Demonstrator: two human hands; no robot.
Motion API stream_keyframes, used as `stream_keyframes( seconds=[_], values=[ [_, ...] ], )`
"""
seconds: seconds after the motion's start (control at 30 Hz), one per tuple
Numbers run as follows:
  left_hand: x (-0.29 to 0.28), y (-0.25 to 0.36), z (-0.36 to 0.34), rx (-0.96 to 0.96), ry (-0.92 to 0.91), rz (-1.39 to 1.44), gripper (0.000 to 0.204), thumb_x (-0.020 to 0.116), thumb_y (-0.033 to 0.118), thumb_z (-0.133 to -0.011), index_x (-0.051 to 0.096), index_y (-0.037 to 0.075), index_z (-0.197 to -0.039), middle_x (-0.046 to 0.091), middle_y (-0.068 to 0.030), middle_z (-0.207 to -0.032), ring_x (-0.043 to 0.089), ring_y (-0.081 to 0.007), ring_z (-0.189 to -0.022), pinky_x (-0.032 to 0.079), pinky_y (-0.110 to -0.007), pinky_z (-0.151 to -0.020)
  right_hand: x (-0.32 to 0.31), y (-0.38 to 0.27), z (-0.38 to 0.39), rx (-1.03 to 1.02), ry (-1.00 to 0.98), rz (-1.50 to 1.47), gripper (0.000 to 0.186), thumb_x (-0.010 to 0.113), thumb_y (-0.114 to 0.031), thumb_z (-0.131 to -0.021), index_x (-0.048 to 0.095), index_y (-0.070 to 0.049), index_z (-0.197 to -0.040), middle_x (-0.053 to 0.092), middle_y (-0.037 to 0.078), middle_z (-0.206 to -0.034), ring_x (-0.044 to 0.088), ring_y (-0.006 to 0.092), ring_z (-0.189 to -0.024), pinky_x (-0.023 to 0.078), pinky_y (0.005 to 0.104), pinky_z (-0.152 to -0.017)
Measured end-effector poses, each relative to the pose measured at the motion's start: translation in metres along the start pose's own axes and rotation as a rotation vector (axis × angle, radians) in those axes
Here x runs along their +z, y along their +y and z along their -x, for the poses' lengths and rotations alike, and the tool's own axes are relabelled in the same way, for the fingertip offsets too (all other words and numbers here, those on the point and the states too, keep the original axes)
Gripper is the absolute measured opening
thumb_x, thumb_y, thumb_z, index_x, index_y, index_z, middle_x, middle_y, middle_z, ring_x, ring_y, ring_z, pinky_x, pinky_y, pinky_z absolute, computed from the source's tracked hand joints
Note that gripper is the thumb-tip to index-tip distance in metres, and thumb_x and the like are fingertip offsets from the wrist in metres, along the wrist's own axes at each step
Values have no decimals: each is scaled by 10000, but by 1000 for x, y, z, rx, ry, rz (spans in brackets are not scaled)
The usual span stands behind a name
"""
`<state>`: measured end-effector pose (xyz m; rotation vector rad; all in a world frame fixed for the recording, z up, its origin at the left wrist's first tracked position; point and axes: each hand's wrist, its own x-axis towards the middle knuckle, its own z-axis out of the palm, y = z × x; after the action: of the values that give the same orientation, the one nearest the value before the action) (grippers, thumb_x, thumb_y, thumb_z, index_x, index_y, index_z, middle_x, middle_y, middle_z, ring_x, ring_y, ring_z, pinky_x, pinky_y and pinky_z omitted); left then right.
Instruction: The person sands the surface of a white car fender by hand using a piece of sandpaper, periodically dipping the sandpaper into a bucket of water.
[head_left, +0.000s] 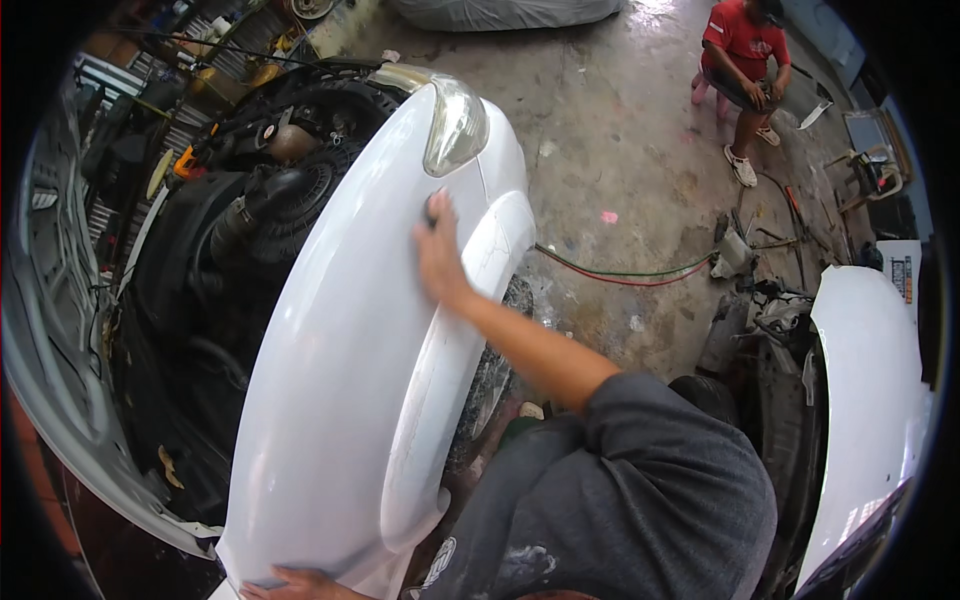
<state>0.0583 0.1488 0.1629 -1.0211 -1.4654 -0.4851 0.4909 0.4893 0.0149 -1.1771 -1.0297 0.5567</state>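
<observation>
A white car fender with a clear headlight at its far end runs through the middle of the view. My right hand lies on its upper surface, close to the headlight. Motion blurs it a little. A small dark object shows at its fingers; its kind is hard to tell. At the lower edge my left hand rests flat on the near end of the fender, fingers stretched out and partly cut off. Beside the fender's outer side runs the white bumper edge.
Left of the fender lies the uncovered engine bay, with a raised grey hood beyond. Red and green hoses cross the concrete floor. A seated person in red is at the far right, above another white panel.
</observation>
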Motion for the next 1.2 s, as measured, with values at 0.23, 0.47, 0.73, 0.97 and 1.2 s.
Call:
stream_keyframes(
  seconds=[0.23, 0.47, 0.73, 0.97, 1.2],
  values=[
    [5, -4, 5, 14, 13, 40, 626, 476, 517, -1052, 496, 22, -1434, 482, -192, -1483, 430, -386, -1386, 350, -525, -1148, -6, 9, 6, 135, 59, -117, 694, 412, -299, -1058, 170, 102, -1570, 78, 301, -1670, 29, 412, -1570, 17, 486, -1273],
    [5, -7, 4, -2, -6, 60, 624, 479, 520, -1051, 495, 30, -1437, 478, -186, -1488, 426, -377, -1388, 344, -517, -1150, -56, 34, -64, 307, 153, -112, 634, 378, -333, -1056, 351, 166, -1445, 340, 351, -1553, 268, 452, -1488, 192, 414, -1243],
    [1, -6, 4, 4, 2, 26, 604, 498, 490, -1050, 501, 23, -1433, 484, -185, -1484, 431, -378, -1384, 350, -512, -1140, -10, -36, 79, 178, -114, 36, 766, 368, -396, -1088, 126, 172, -1542, 93, 384, -1627, 63, 472, -1548, 61, 479, -1274],
    [5, 7, -1, -5, 27, 104, 590, 509, 475, -1051, 510, 23, -1431, 491, -192, -1475, 444, -385, -1374, 357, -520, -1133, -53, 43, -45, 492, 79, 177, 745, 270, -456, -1082, 272, 146, -1520, 233, 337, -1617, 139, 421, -1550, 59, 516, -1263],
    [4, -3, 5, 0, 31, 31, 595, 504, 494, -1050, 523, 31, -1423, 493, -185, -1475, 448, -377, -1373, 356, -508, -1137, -23, -20, 63, 319, -138, 19, 707, 291, -434, -1089, 288, 133, -1512, 198, 328, -1632, 142, 442, -1541, 41, 525, -1260]
  ],
)
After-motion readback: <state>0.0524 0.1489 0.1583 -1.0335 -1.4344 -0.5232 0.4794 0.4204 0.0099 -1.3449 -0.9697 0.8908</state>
